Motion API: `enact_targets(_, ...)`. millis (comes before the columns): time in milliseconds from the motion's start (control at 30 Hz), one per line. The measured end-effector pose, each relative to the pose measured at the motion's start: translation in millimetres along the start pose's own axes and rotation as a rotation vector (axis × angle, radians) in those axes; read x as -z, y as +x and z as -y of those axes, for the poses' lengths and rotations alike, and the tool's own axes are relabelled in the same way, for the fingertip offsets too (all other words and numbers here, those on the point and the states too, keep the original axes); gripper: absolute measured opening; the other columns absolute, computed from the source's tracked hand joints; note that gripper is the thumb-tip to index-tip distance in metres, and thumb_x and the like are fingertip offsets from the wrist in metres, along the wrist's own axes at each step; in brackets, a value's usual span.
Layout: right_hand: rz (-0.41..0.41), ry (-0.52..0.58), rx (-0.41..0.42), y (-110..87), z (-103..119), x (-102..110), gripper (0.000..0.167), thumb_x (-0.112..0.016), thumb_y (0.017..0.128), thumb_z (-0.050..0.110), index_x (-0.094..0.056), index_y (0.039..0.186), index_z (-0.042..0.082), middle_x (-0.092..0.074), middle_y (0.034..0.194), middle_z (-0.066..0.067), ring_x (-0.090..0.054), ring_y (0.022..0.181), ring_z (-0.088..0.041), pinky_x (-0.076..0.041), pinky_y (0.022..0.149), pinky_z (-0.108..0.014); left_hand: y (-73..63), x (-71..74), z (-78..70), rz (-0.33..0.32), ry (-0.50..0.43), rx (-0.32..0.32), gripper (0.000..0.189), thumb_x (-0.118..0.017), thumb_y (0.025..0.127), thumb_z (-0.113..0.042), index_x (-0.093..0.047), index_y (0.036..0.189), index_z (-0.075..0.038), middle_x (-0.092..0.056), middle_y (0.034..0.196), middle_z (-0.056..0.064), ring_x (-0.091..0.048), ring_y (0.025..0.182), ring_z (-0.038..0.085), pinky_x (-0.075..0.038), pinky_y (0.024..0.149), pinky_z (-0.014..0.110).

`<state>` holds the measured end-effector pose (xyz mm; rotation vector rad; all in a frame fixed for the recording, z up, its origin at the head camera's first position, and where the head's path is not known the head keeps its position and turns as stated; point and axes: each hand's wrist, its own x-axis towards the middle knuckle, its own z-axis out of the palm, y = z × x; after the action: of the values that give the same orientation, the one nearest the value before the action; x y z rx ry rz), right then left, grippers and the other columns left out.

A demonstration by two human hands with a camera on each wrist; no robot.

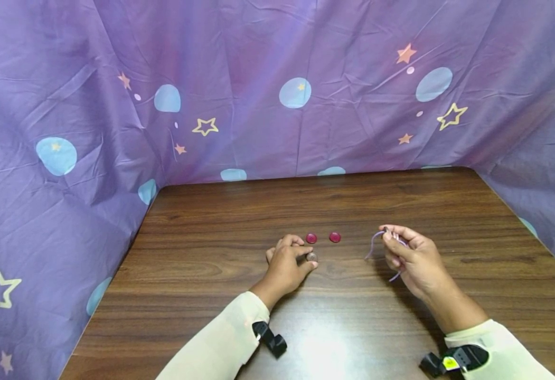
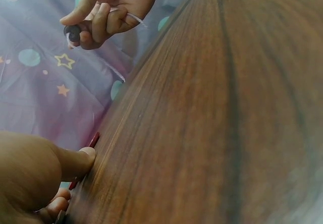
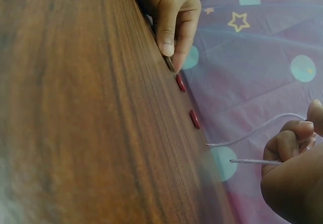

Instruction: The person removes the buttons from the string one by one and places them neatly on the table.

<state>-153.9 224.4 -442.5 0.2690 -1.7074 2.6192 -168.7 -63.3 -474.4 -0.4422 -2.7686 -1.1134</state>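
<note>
Left and nearer side of right red button point(image 1: 335, 237): brown button point(image 1: 311, 257) pinched by edges at tabletop point(image 1: 210, 295) by left hand point(image 1: 285, 264), thumb and forefinger; edge-only hold seems best, face uncovered. Directly left of right red button: second red button point(image 1: 311, 238) seen. Right of right red button: purple string point(image 1: 374, 245) and small dark disc point(image 2: 73, 33) clamped in right hand point(image 1: 415, 258), loose ends hanging; disc best held steady, tips free.

No readable text, labels, brands or numbers
</note>
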Motion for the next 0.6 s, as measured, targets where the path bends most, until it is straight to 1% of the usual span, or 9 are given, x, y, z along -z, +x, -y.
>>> enact_targets(167,0.003,-0.003,0.007,0.0,-0.5,-0.3,0.027,-0.055,0.11,-0.003,-0.077,0.114,0.013,-0.071,0.092,0.009,-0.047,0.06,0.0,-0.021,0.054,-0.026,0.1,-0.7,0.0,-0.017,-0.02,-0.003,0.038,-0.09,0.089,-0.02,-0.082,0.124,-0.006,-0.071,0.128,0.007,-0.063,0.122,0.027,-0.036,0.106,0.055)
enact_targets(367,0.006,0.002,0.01,-0.2,-0.8,-0.4,0.025,-0.057,0.11,-0.002,-0.077,0.114,0.012,-0.071,0.093,0.008,-0.047,0.061,-0.001,-0.02,0.055,-0.027,0.6,-2.1,0.5,-0.036,-0.043,0.011,0.038,-0.09,0.086,-0.015,-0.082,0.122,-0.004,-0.071,0.126,0.007,-0.063,0.122,0.027,-0.035,0.107,0.054)
enact_targets(467,0.01,0.006,0.008,-0.3,-0.4,-0.6,0.024,-0.056,0.111,-0.001,-0.077,0.115,0.012,-0.072,0.094,0.008,-0.047,0.061,-0.001,-0.023,0.053,-0.024,0.4,-2.5,0.5,-0.043,-0.052,0.016,0.035,-0.089,0.086,-0.013,-0.083,0.119,-0.004,-0.071,0.125,0.007,-0.064,0.122,0.027,-0.035,0.106,0.054)
enact_targets(600,0.011,0.007,0.004,-0.3,0.3,-0.6,0.024,-0.056,0.111,0.001,-0.077,0.115,0.012,-0.072,0.094,0.008,-0.047,0.062,0.0,-0.032,0.052,-0.017,0.3,-2.7,0.5,-0.05,-0.055,0.019,0.031,-0.088,0.086,-0.013,-0.084,0.117,-0.005,-0.071,0.125,0.007,-0.064,0.122,0.028,-0.035,0.105,0.053)
